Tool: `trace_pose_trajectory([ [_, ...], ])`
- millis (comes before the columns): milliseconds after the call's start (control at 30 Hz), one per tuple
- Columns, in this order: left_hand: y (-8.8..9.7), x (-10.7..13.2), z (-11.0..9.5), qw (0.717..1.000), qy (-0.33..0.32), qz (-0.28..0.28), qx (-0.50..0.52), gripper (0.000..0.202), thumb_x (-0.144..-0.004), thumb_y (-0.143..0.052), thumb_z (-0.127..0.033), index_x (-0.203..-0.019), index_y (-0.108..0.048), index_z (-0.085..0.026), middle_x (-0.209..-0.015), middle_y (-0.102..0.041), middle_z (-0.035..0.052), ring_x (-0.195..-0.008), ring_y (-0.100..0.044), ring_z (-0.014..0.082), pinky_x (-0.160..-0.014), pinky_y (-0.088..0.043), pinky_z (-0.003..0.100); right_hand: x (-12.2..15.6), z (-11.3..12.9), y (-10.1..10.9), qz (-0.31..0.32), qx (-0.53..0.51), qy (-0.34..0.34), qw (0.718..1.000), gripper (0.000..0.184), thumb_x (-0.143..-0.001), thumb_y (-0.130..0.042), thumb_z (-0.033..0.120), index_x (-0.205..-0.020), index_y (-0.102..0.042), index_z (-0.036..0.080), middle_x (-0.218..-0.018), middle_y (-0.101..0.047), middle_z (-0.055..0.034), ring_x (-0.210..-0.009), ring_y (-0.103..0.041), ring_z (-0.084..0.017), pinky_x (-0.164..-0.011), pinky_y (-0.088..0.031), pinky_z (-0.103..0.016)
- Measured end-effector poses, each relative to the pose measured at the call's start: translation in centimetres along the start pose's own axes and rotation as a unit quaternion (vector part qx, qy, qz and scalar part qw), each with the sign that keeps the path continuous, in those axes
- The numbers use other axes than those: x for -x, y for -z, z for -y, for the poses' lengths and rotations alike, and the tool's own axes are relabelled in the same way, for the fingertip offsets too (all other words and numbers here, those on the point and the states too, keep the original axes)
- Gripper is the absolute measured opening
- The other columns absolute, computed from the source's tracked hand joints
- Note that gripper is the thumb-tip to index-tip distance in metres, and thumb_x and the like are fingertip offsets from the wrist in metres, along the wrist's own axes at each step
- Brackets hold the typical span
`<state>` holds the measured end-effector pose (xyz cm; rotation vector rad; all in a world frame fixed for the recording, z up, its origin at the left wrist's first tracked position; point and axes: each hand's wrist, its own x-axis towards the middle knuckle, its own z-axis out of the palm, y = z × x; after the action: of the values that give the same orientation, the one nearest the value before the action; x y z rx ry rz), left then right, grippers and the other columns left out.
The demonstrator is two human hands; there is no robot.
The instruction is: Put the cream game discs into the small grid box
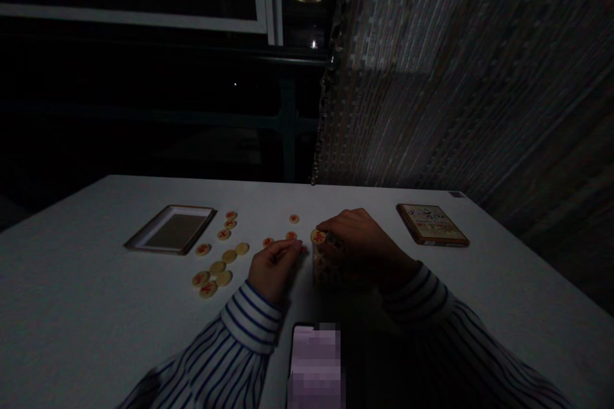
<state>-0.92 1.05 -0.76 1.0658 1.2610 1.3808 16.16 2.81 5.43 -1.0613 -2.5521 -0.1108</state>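
Observation:
My right hand [357, 239] has its fingers closed on a round Chinese chess piece [318, 236] with a red character. It holds the piece at the left top edge of a patterned block [326, 268], which the hand and shadow mostly hide. My left hand [274, 268] is just left of the block, thumb and forefinger pinched together; whatever lies between them is too small and dark to make out. Close beyond its fingertips are loose pieces [291, 236], red side up. More pieces [217, 268] lie to the left, some showing plain faces.
An open shallow box tray [177, 230] lies at the left, and its printed lid [433, 225] at the right. A lit phone [304, 364] is at the near edge of the white table [119, 307]. Behind the table hangs a string curtain [393, 108]. The scene is dim.

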Motion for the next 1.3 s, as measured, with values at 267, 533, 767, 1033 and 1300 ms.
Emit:
trace_pose_trajectory([
  [267, 0.0, 0.0, 1.8, 0.983, -0.088, -0.014, -0.159, 0.025, -0.062, -0.063, -0.037, -0.075, -0.067, -0.016, -0.063, -0.064, 0.0037, -0.060, -0.057, 0.0152, -0.057, -0.043, 0.024, 0.3, -0.7, 1.3, 0.035, 0.017, -0.026, 0.999, 0.027, -0.080, -0.048, 0.033, -0.099, -0.059, 0.017, -0.092, -0.065, -0.0063, -0.086, -0.055, -0.019, -0.077, -0.033, -0.032],
  [533, -0.1, -0.1, 2.5, 0.969, -0.110, -0.007, -0.221, 0.027, -0.065, -0.059, -0.038, -0.079, -0.067, -0.017, -0.062, -0.063, 0.0040, -0.058, -0.055, 0.0153, -0.057, -0.043, 0.025, 0.8, -1.3, 1.6, 0.155, 0.045, -0.056, 0.985, 0.027, -0.073, -0.054, 0.030, -0.097, -0.060, 0.020, -0.082, -0.066, -0.0072, -0.072, -0.059, -0.020, -0.061, -0.037, -0.027],
  [767, 0.2, -0.1, 2.3, 0.958, -0.124, 0.020, -0.259, 0.027, -0.067, -0.056, -0.037, -0.081, -0.067, -0.017, -0.068, -0.065, 0.0047, -0.062, -0.057, 0.0155, -0.062, -0.045, 0.027, 0.9, -1.2, 0.7, 0.227, 0.033, -0.041, 0.973, 0.024, -0.072, -0.052, 0.039, -0.084, -0.062, 0.020, -0.075, -0.065, -0.0056, -0.063, -0.060, -0.017, -0.051, -0.033, -0.023],
  [1033, 0.4, -0.2, 2.4, 0.946, -0.138, 0.024, -0.293, 0.026, -0.070, -0.053, -0.037, -0.082, -0.065, -0.017, -0.069, -0.065, 0.0032, -0.062, -0.059, 0.0140, -0.060, -0.046, 0.025, 1.2, -1.1, 0.3, 0.271, 0.044, -0.018, 0.962, 0.032, -0.079, -0.041, 0.044, -0.079, -0.061, 0.019, -0.077, -0.066, -0.0051, -0.065, -0.059, -0.014, -0.051, -0.034, -0.021],
  [1300, 0.2, -0.1, 2.5, 0.945, -0.142, 0.012, -0.293, 0.025, -0.070, -0.052, -0.037, -0.080, -0.066, -0.017, -0.065, -0.065, 0.0023, -0.057, -0.057, 0.0125, -0.055, -0.045, 0.024, 1.0, -1.1, -0.3, 0.271, 0.020, -0.013, 0.962, 0.028, -0.077, -0.045, 0.040, -0.078, -0.064, 0.019, -0.077, -0.066, -0.0046, -0.063, -0.058, -0.013, -0.051, -0.036, -0.021],
])
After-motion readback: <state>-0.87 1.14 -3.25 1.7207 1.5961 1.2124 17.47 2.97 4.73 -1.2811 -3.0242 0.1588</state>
